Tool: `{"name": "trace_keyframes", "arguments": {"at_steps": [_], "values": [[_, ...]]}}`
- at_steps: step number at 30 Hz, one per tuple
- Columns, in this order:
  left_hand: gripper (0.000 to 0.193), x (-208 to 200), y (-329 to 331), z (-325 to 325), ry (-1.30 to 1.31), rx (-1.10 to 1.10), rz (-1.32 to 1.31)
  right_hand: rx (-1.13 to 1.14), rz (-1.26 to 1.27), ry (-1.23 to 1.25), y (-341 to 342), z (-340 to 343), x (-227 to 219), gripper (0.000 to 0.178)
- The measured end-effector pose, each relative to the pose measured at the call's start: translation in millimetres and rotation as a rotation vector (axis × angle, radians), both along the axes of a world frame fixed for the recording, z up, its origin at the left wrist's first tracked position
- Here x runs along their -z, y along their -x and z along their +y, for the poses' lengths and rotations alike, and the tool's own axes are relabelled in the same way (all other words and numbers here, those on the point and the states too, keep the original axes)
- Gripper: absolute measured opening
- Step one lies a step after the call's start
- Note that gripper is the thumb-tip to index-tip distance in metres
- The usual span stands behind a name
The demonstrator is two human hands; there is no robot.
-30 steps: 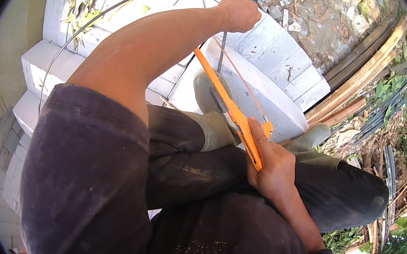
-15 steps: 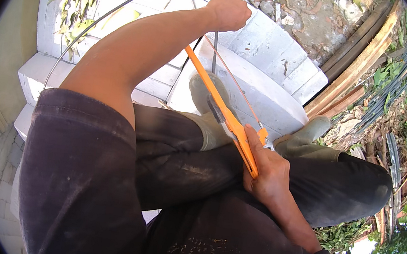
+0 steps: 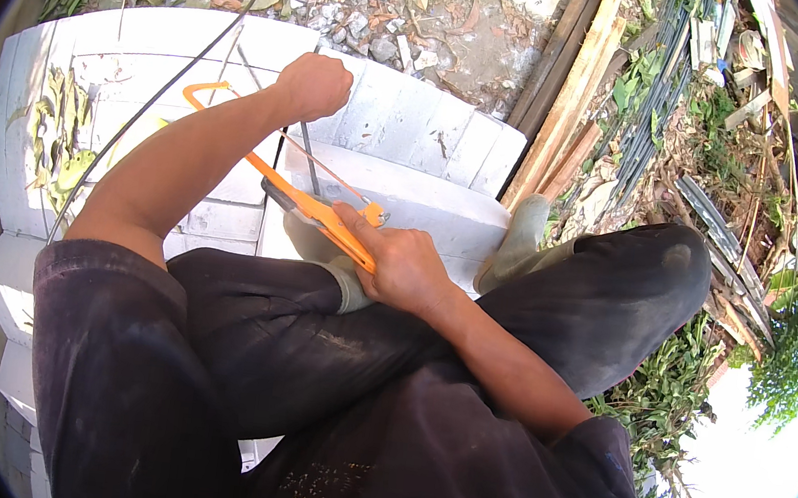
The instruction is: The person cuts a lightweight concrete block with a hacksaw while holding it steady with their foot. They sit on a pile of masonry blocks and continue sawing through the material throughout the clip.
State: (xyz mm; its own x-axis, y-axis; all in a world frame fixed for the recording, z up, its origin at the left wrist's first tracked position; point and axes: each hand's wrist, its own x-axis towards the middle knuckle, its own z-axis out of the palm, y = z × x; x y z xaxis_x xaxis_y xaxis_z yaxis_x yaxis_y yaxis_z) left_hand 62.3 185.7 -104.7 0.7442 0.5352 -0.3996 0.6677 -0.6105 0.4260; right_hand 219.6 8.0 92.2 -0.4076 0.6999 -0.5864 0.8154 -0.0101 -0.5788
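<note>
My right hand (image 3: 409,268) is closed round the handle of an orange hacksaw (image 3: 274,176), its index finger or thumb lying along the frame. The thin reddish-brown blade (image 3: 340,176) slants up and left. It crosses a thin dark metal rod (image 3: 311,162) just below my left hand; whether they touch I cannot tell. My left hand (image 3: 315,88) is a fist at the rod's upper end, gripping it. Beyond my left forearm the hooked front of the saw frame shows; the forearm hides its middle. The rod's lower end stands near my boot, against white blocks.
Stacked white blocks (image 3: 414,113) lie ahead and left. A black cable (image 3: 166,65) runs across them beside wilted leaves (image 3: 62,137). To the right are wooden planks (image 3: 565,91), a bundle of thin dark strips (image 3: 657,96) and debris. My boots (image 3: 522,234) rest by the blocks.
My right hand has pushed the hacksaw forward, closer to my left hand, and the frame's front now shows past my forearm. My left hand keeps its grip. The whole view has shifted right and up.
</note>
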Motion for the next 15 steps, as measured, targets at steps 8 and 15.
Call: {"name": "trace_keyframes", "arguments": {"at_steps": [8,15], "values": [[0.040,-2,2,-5,0.001,-0.074,-0.032,0.033,-0.026,-0.031,-1,6,-3,0.071],[0.031,2,8,-7,-0.060,-0.168,-0.109,0.004,0.027,0.012,-1,7,-2,0.073]]}}
